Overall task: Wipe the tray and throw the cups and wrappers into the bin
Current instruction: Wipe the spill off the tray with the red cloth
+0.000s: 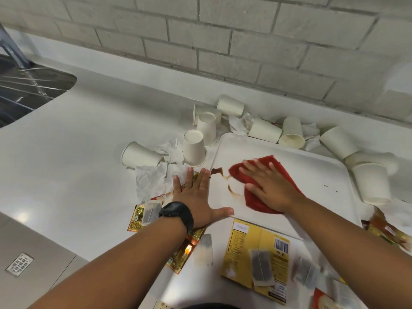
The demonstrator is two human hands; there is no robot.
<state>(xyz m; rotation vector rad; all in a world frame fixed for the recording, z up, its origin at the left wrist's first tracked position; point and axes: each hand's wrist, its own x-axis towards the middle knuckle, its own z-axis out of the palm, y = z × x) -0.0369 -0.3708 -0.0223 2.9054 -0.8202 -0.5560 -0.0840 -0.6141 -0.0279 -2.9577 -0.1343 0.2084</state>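
Observation:
A white tray [312, 175] lies on the counter with brown spill marks [219, 172] near its left end. My right hand [267, 186] presses flat on a red cloth [273, 162] on the tray, just right of the stains. My left hand [196, 195] lies flat with fingers spread at the tray's left edge, thumb on its near rim, partly on a crumpled wrapper. Several white paper cups [194, 148] lie tipped or upside down around the tray's far and right sides. Crumpled white wrappers [153, 177] sit to the left.
Yellow and gold tea packets [256, 253] and loose tea bags [260, 270] litter the counter's near side. A steel sink [26, 85] is at the far left. A grey brick wall [223, 41] backs the counter. No bin is in view.

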